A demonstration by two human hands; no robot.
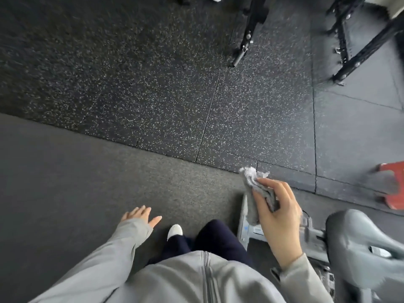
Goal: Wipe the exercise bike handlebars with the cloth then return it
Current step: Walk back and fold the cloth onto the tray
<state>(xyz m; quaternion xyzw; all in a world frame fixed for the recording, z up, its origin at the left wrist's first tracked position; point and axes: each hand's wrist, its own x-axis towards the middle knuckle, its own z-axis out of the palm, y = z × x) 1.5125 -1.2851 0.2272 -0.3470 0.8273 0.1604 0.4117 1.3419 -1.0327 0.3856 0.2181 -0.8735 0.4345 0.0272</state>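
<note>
My right hand grips a folded grey cloth, held in the air low over the floor at the lower right. The exercise bike stands at the bottom right: its grey saddle and part of its grey frame show just below and right of that hand. The handlebars are out of view. My left hand hangs at lower centre-left with fingers spread and holds nothing.
Dark speckled rubber floor tiles fill most of the view. Black rack legs and a black frame stand at the top right. A red object lies at the right edge. My foot in a white shoe is below.
</note>
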